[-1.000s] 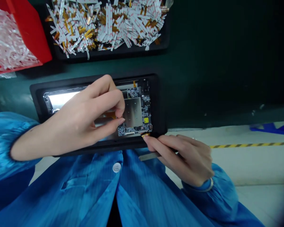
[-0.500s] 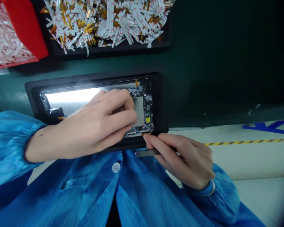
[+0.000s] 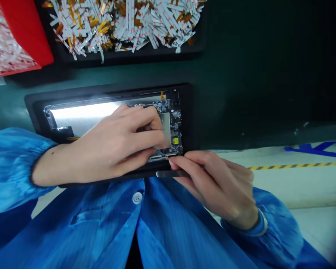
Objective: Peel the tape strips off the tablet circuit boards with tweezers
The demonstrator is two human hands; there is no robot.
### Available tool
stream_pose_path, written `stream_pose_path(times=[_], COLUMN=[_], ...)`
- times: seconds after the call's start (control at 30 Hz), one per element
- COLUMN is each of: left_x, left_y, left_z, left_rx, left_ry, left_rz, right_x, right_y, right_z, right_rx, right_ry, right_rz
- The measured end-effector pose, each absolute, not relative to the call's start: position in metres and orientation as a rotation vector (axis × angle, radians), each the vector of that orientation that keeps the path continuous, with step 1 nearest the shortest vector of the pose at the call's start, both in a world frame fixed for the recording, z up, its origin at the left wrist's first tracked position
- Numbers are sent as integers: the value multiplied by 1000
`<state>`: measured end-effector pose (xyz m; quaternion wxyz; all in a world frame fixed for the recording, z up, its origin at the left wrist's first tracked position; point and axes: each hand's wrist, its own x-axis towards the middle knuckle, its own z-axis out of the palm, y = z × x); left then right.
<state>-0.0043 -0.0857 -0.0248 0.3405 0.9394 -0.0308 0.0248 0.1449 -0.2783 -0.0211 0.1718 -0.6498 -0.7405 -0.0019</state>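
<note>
An opened tablet (image 3: pixel 81 112), its inner metal plate and circuit board (image 3: pixel 176 125) showing, lies in a black tray (image 3: pixel 188 112). My left hand (image 3: pixel 114 144) rests over the middle of it, with curled fingers pressed together above the board; whatever they hold is hidden. At the board's near right corner, the fingertips of my right hand (image 3: pixel 212 179) touch the edge beside a small connector (image 3: pixel 171 154). A thin flat metal tool with a rounded end (image 3: pixel 170 174) sticks out leftward from under that hand's closed fingers. A yellow square label (image 3: pixel 176 141) sits on the board.
Beyond the tray stands a black bin (image 3: pixel 184 56) heaped with white and orange strips (image 3: pixel 145 26). A red box (image 3: pixel 36 37) of clear plastic pieces is at the far left. The green tabletop (image 3: pixel 254 93) ends near my right hand, with floor below.
Both hands stay at the board with little movement. My right fingertips and the metal tool have shifted slightly left and up. The whole scene has drifted a little in the view.
</note>
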Motion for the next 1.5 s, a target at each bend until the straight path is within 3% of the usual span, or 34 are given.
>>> stream_pose_path(times=[0.33, 0.6, 1.5], left_x=[-5, -6, -7], left_y=[-83, -82, -85], left_z=[-26, -27, -37], left_rx=[2470, 2436, 2491], left_ry=[-180, -180, -280], left_rz=[64, 25, 79], right_x=[144, 152, 145], right_y=[-279, -280, -274], right_z=[-27, -26, -23], right_rx=[-1826, -1808, -1903], right_ry=[-2032, -2069, -2023], right_rz=[-13, 187, 211])
